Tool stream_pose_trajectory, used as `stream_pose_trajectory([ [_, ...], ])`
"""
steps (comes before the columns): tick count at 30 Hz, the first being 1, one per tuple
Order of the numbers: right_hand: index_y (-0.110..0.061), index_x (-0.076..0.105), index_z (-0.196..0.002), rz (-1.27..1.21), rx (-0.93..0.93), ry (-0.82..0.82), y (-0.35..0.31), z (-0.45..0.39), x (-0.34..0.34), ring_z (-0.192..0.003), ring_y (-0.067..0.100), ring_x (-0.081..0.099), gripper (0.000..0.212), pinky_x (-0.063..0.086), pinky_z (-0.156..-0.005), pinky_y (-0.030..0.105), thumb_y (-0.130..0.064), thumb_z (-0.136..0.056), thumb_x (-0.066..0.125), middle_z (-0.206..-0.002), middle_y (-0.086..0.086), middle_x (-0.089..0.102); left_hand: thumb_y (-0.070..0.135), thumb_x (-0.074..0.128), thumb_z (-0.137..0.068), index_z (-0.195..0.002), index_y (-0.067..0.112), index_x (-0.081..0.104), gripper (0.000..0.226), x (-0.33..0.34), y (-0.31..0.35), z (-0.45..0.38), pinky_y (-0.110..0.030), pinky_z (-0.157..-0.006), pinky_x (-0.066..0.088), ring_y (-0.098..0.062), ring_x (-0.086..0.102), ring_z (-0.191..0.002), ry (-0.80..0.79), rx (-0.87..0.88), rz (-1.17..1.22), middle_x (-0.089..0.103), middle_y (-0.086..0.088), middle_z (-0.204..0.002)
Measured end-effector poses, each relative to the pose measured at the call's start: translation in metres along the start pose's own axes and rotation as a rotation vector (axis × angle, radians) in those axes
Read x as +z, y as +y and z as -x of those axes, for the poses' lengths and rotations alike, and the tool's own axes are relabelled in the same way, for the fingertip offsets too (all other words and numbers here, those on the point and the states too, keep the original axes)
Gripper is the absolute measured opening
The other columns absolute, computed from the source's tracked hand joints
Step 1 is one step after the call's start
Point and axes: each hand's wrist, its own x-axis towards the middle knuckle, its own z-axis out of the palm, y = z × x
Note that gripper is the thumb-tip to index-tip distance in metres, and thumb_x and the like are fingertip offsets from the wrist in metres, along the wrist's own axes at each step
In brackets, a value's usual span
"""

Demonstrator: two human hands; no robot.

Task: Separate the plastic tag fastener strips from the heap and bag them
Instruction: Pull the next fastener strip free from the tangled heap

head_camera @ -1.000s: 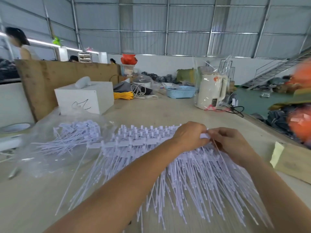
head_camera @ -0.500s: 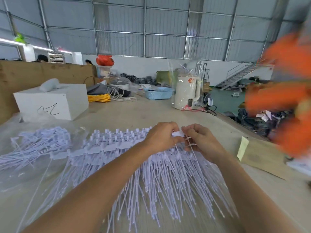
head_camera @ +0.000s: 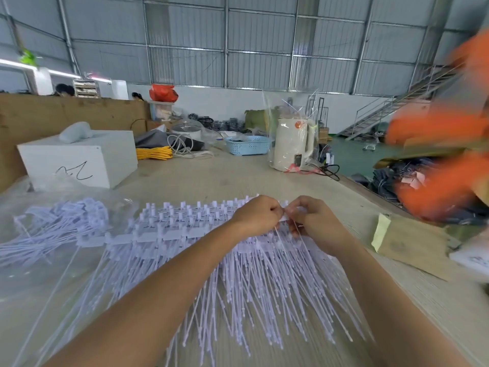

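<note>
A wide heap of white plastic tag fastener strips [head_camera: 201,263] lies fanned on the table in front of me, heads at the far side and thin tails toward me. My left hand [head_camera: 255,214] and my right hand [head_camera: 311,221] meet at the heap's far right end. Both pinch the head bar of one fastener strip [head_camera: 285,217] between curled fingers. A clear plastic bag [head_camera: 39,250] lies at the left and holds a bundle of separated strips [head_camera: 66,221].
A white box [head_camera: 79,157] stands at the back left, with yellow cord [head_camera: 154,152], a blue basket [head_camera: 247,145] and a white kettle [head_camera: 292,148] farther back. Brown paper packets [head_camera: 407,242] lie at the right. Blurred orange shapes [head_camera: 439,181] fill the right edge.
The view has swung to the right, bringing orange shapes into sight. Both hands stay together at the heap's right end, working the same strip head.
</note>
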Motion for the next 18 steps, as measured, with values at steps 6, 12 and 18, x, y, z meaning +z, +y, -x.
stream_pose_trajectory([
  [6, -0.006, 0.055, -0.081, 0.062, -0.141, 0.022, 0.002, 0.001, 0.002, -0.05, 0.021, 0.05, 0.012, 0.041, -0.056, 0.033, -0.006, -0.094, 0.054, -0.054, 0.006, 0.056, 0.014, 0.041, -0.095, -0.056, 0.017, 0.046, 0.04, -0.003, 0.005, 0.001, -0.026, -0.052, 0.03, -0.014, 0.04, -0.05, 0.017, -0.012, 0.08, 0.05, 0.001, -0.058],
  [12, -0.008, 0.054, -0.083, 0.117, -0.253, 0.021, -0.004, 0.006, 0.004, -0.059, 0.023, 0.052, 0.011, 0.043, -0.061, 0.039, -0.006, -0.093, 0.055, -0.061, 0.009, 0.056, 0.009, 0.046, -0.093, -0.06, 0.012, 0.052, 0.034, -0.01, 0.01, 0.004, -0.014, -0.037, 0.027, -0.002, 0.036, -0.032, -0.033, -0.085, 0.291, 0.048, -0.002, -0.056],
  [18, -0.008, 0.052, -0.088, 0.163, -0.304, -0.025, -0.008, 0.008, 0.001, -0.058, 0.008, 0.051, 0.008, 0.043, -0.059, 0.026, -0.003, -0.094, 0.053, -0.067, 0.004, 0.054, 0.01, 0.05, -0.091, -0.07, 0.011, 0.056, 0.021, -0.018, 0.009, 0.004, -0.02, -0.041, 0.016, -0.01, 0.023, -0.04, -0.142, -0.168, 0.509, 0.044, 0.002, -0.048],
])
